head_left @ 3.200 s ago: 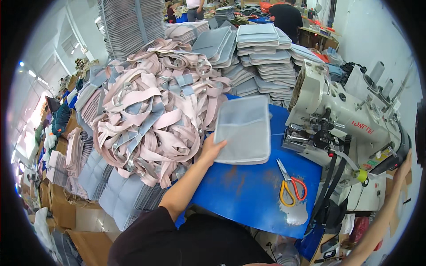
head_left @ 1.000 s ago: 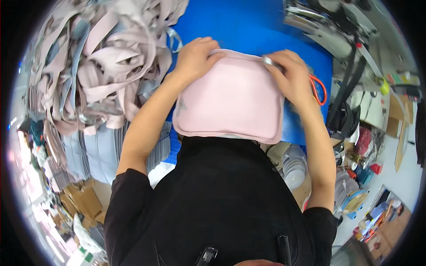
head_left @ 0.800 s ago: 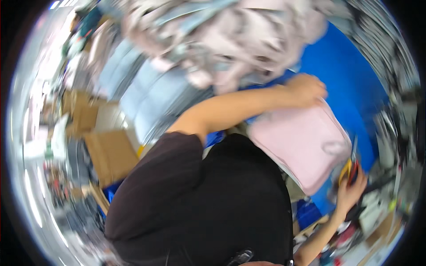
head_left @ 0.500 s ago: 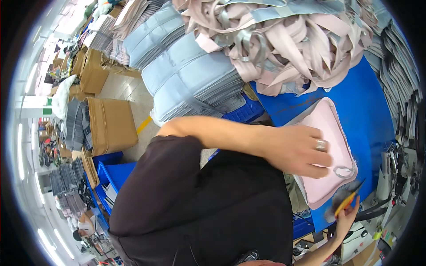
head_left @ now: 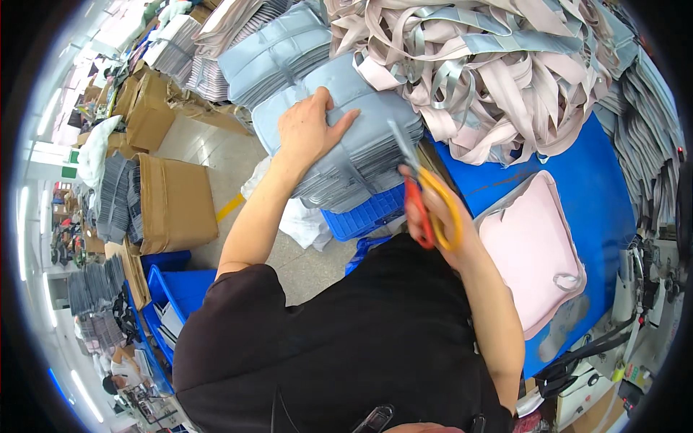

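Left hand (head_left: 309, 130) on stack (head_left: 346, 144), right hand (head_left: 437, 216) gripping scissors (head_left: 426, 198)

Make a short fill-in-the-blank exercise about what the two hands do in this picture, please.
1. The left hand rests flat on a stack of ____ fabric panels.
2. The right hand holds a pair of ____ with orange and yellow handles.
3. The pink pouch lies on the ____ table.

Missing words: grey; scissors; blue
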Demonstrator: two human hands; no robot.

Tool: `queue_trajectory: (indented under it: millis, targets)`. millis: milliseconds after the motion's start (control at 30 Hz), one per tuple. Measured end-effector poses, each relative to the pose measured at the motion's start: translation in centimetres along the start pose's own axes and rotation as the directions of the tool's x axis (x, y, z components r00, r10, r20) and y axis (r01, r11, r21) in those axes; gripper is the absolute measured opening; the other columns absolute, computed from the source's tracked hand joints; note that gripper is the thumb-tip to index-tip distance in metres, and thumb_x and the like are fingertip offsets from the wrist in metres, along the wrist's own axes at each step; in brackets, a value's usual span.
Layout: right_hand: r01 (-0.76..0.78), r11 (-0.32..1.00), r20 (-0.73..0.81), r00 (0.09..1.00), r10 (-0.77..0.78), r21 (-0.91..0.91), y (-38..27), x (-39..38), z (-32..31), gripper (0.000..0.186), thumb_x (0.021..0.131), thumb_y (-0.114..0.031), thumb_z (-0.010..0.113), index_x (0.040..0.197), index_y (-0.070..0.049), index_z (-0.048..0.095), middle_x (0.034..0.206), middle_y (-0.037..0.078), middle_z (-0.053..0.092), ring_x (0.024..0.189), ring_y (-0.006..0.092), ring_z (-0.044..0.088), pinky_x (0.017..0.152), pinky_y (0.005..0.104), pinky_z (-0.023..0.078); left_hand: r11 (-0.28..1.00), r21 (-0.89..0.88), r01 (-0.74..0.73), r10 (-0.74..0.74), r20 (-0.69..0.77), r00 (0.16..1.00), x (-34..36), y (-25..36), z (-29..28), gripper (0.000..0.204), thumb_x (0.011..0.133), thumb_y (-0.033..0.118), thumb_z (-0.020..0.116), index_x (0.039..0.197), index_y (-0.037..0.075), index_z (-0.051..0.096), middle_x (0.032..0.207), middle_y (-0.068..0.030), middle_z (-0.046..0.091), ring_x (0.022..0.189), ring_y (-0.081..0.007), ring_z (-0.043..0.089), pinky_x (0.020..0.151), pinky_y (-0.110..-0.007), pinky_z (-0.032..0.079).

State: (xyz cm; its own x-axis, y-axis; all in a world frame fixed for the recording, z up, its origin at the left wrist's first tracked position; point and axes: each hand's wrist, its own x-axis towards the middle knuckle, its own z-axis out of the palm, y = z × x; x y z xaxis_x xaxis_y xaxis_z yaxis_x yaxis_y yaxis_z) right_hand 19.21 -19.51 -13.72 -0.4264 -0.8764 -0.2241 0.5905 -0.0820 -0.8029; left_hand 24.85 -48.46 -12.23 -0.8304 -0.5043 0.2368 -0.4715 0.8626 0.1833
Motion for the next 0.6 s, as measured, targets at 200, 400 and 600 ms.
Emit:
queue_trajectory:
  millis: [200, 400, 600]
  targets:
    - [-0.193, 0.981, 0.067, 0.979, 0.192, 0.021, 0.1, 7.2, 1.7, 0.058, 0.102, -0.051, 0.062, 0.14, -0.007, 0.055, 0.078, -0.002, 0.054, 0.063, 0.0079, 0.051, 0.057, 0.0237, 0.042, 0.97, -0.137, -0.2, 0.168, -0.213, 0.962, 0.4, -3.1, 2.0, 0.018, 0.08, 0.021, 0.07, 0.08, 0.008, 0.058, 0.094, -0.0102, 0.064, 0.075, -0.0315, 0.063, 0.067, -0.044, 0.05]
    - [-0.265, 0.959, 0.118, 0.96, 0.253, 0.104, -0.1, 8.7, 1.3, 0.055, 0.103, -0.051, 0.06, 0.136, -0.007, 0.057, 0.077, -0.002, 0.052, 0.063, 0.0078, 0.048, 0.057, 0.0236, 0.04, 0.837, -0.545, -0.057, -0.063, -0.199, 0.978, 0.1, -3.9, 2.0, 0.014, 0.078, 0.008, 0.067, 0.09, 0.004, 0.061, 0.096, -0.0116, 0.06, 0.085, -0.0312, 0.061, 0.074, -0.04, 0.049]
    - [-0.288, 0.952, 0.105, 0.955, 0.278, 0.103, -1.1, 10.0, 2.4, 0.053, 0.104, -0.05, 0.059, 0.136, -0.007, 0.057, 0.076, -0.001, 0.052, 0.063, 0.0067, 0.047, 0.057, 0.0227, 0.039, 0.972, -0.187, -0.145, 0.095, -0.255, 0.962, -0.2, -2.7, 1.7, 0.011, 0.084, 0.004, 0.068, 0.091, 0.006, 0.06, 0.105, -0.0107, 0.062, 0.095, -0.0325, 0.06, 0.081, -0.041, 0.049]
